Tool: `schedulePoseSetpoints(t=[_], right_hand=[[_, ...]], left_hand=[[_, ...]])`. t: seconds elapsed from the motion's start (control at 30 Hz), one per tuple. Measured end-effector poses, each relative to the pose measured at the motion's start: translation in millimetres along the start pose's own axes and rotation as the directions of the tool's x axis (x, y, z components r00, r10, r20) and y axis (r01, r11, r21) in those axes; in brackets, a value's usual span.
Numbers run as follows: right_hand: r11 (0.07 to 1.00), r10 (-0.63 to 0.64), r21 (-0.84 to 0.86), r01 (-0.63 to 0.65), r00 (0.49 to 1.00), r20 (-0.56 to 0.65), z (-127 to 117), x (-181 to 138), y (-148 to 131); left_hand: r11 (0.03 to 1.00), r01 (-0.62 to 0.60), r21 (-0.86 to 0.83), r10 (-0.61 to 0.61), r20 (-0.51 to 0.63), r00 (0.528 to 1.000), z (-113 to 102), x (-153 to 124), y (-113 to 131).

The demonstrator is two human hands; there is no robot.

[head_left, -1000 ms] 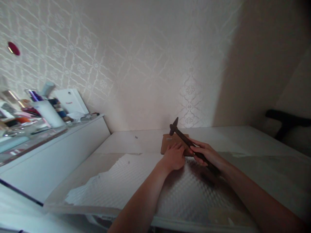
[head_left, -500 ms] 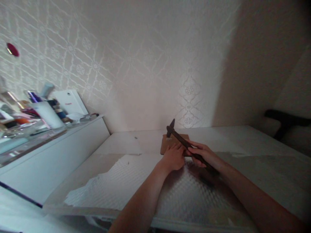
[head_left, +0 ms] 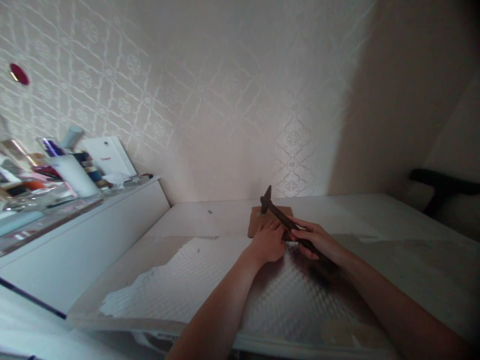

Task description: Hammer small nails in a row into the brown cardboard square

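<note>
My right hand [head_left: 315, 241] is wrapped round the handle of a dark hammer [head_left: 285, 220]. The hammer's head is over a small brown board [head_left: 256, 225], just above or touching it; I cannot tell which. Small pale marks or bits show on the board beside the hammer head, too small to make out. My left hand [head_left: 269, 243] lies flat on the near part of the board, fingers stretched forward. Its fingers rest close to the hammer handle.
Bubble wrap [head_left: 176, 280] covers part of the white table [head_left: 195, 217]. A tiny dark object [head_left: 210, 212] lies near the wall. To the left, a white cabinet [head_left: 93, 240] holds bottles and a white box [head_left: 108, 156]. A black armrest [head_left: 442, 182] stands at the right.
The hammer head has shifted slightly to the right and down over the board. My left hand has stayed in nearly the same place.
</note>
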State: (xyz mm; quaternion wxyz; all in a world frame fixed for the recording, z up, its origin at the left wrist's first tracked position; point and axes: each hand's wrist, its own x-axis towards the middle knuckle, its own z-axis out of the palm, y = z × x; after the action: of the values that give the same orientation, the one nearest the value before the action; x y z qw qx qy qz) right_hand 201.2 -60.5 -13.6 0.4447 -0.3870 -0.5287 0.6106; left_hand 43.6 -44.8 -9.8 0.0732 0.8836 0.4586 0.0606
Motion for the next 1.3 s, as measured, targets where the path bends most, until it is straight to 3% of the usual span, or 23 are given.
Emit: schedulePoseSetpoints(t=[0.57, 1.0, 1.2, 1.3], right_hand=[[1.0, -0.017, 0.006, 0.017, 0.999, -0.028, 2.0, -2.0, -2.2], [1.0, 0.021, 0.019, -0.021, 1.0, 0.022, 0.0, -1.3, -1.0], [1.0, -0.005, -0.004, 0.005, 0.999, -0.032, 0.3, -2.7, -1.8], [1.0, 0.012, 0.015, -0.012, 1.0, 0.012, 0.3, -2.7, -1.0]], left_hand=[[1.0, -0.015, -0.008, 0.015, -0.016, 1.0, 0.3, -1.0, -0.4], [1.0, -0.007, -0.011, 0.007, -0.003, 1.0, -0.7, 0.2, 0.1], [1.0, 0.007, -0.015, -0.006, 0.027, 1.0, -2.8, -1.1, 1.3], [1.0, 0.007, -0.016, -0.006, 0.019, 1.0, -2.8, -1.1, 1.6]])
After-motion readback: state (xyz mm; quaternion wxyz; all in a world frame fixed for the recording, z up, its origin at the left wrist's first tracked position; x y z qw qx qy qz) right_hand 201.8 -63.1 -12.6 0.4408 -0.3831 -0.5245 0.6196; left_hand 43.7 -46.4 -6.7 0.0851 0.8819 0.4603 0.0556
